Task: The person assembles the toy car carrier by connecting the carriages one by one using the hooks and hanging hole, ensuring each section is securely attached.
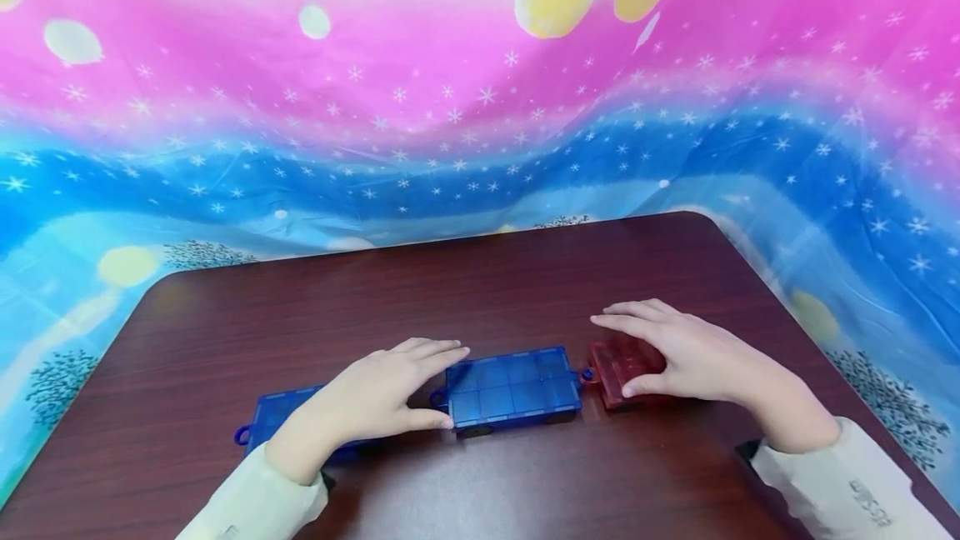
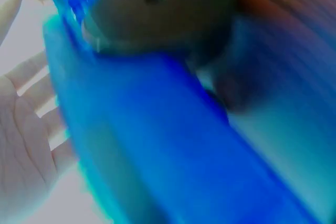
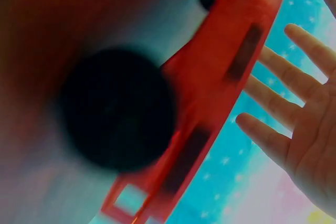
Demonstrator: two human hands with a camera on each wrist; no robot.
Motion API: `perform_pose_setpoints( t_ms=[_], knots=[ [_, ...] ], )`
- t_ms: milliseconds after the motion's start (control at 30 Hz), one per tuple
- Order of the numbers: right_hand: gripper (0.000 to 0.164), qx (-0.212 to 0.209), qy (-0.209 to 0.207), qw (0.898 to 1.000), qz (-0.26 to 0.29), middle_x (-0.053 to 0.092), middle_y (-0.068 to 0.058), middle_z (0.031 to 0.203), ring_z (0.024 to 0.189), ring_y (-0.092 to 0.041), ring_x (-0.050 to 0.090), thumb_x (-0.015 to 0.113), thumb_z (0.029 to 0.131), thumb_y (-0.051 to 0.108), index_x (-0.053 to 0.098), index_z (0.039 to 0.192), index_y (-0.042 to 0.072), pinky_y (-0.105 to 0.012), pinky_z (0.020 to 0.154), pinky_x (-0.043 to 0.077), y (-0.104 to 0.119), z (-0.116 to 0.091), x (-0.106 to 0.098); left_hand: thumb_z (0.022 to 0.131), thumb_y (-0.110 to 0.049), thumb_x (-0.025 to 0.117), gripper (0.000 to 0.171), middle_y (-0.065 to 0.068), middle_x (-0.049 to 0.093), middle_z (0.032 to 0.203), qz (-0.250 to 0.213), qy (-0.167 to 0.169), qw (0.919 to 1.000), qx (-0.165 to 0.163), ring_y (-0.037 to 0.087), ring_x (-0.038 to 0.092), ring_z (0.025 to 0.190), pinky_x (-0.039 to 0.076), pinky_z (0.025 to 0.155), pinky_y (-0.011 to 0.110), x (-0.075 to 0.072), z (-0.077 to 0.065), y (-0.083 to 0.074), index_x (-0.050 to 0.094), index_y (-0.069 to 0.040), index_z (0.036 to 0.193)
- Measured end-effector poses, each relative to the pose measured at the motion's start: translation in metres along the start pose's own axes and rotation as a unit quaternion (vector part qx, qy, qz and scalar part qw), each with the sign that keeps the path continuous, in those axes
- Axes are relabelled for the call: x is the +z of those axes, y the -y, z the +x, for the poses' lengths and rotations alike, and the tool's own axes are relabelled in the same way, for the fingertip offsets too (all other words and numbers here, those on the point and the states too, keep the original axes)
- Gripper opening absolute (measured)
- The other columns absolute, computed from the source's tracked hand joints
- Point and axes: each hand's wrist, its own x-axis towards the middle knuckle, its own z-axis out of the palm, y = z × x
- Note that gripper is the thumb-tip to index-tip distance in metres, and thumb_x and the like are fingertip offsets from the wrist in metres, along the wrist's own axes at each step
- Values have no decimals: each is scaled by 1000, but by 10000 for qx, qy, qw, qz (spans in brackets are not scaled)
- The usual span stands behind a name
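Three translucent toy wagons stand in a row on the table. The middle blue wagon joins the red wagon at a loop coupling. Across the gap between the blue wagons reaches my left hand, fairly straight fingers and thumb at the middle wagon's left end. It partly hides the left blue wagon. My right hand is spread over the red wagon, thumb at the near side, fingers beyond the far side. Dark wheels show close up in the right wrist view; the left wrist view is blurred by a blue wagon.
The dark brown table has rounded far corners. Behind it hangs a pink and blue cloth printed with snowflakes. A blue loop sticks out from the left wagon's outer end.
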Motion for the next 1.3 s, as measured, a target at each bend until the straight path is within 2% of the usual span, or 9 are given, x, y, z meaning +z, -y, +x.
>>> perform_pose_setpoints(
  t_ms=[333,667,800,1067,1300],
  knots=[
    [79,-123,462,9977,485,48,-4,151,139,-30,43,77,82,48,43,151,29,-52,103,48,29,38,1,90,-50,69,68,0,53,148,276,-435,9980,-371,23,49,138,51,102,48,-15,-39,21,50,-19,147],
    [76,-392,875,9931,676,50,-3,150,139,-29,44,75,84,50,46,150,25,-53,104,48,56,66,13,88,-55,68,69,2,55,145,89,-411,9945,-958,28,51,135,49,102,53,-19,-70,37,52,-20,145],
    [75,-509,1034,9905,753,50,-1,150,139,-28,44,75,85,48,46,150,24,-52,105,48,68,74,17,85,-57,70,72,2,56,145,35,-368,9928,-1136,29,51,135,48,102,54,-16,-77,41,54,-20,144],
    [74,-551,1336,9866,753,49,3,150,137,-22,45,75,85,48,46,150,27,-47,106,47,85,85,25,82,-67,67,78,2,56,144,85,-289,9928,-1158,28,53,132,50,100,53,-11,-80,45,54,-20,143],
    [78,-486,1602,9828,776,50,5,148,134,-19,46,79,82,46,44,150,30,-44,105,48,92,86,32,79,-70,67,84,3,56,144,3,-118,9920,-1260,28,53,132,50,100,52,-7,-80,46,52,-21,145]
  ],
)
